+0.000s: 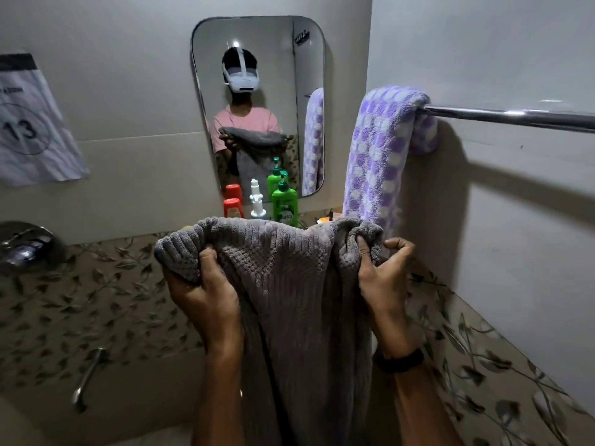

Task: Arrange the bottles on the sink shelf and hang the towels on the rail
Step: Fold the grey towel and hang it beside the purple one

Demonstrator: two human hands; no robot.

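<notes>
Left hand (206, 292) and right hand (384, 280) are curled round the top edge of a grey towel (289, 304), held level, its length hanging straight down. Up to the right, a purple towel (378, 152) is draped over the rail (515, 116).

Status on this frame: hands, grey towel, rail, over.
Left hand and right hand both grip grey towel at top edge. Towel held up below rail, not yet hung. Purple towel draped over rail end, beside right hand.

Both hands, left hand (206, 297) and right hand (384, 284), grip the top edge of a grey towel (289, 300) hanging between them. A purple-and-white towel (380, 149) drapes over the rail (515, 117). Green bottle (285, 204), white spray bottle (257, 201) and what seems an orange-capped one (233, 207) stand below the mirror (257, 75).
</notes>
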